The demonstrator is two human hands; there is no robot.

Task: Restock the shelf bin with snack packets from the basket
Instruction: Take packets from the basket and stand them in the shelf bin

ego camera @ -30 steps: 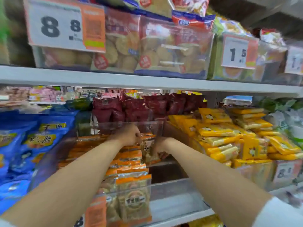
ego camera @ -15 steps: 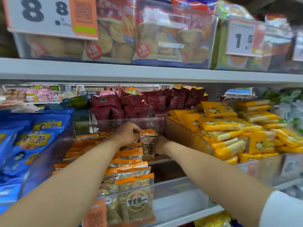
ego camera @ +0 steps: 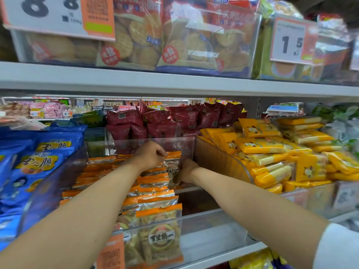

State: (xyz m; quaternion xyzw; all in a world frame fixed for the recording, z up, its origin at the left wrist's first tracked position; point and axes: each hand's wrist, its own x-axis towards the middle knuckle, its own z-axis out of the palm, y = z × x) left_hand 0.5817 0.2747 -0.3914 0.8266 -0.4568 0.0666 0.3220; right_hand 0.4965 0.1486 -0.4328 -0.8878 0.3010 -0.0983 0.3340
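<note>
Left hand (ego camera: 150, 154): fingers curled, pinching the orange top edge of one snack packet (ego camera: 172, 168). Right hand (ego camera: 186, 171): curled round the same packet's lower right side. The packet stands roughly upright near the back of the clear shelf bin (ego camera: 217, 228), at the rear end of the row of orange-topped packets (ego camera: 155, 202). Right half of the bin floor is bare. Neighbours: blue bags (ego camera: 29, 166) to the left, yellow packets (ego camera: 272, 158) to the right, dark red packets (ego camera: 155, 121) behind.

A pale grey metal shelf board (ego camera: 174, 84) is seen across the upper frame. Beneath it, right of centre, a white perforated upright post (ego camera: 258, 110) is set; farther shelving (ego camera: 48, 119) is glimpsed at middle left.
</note>
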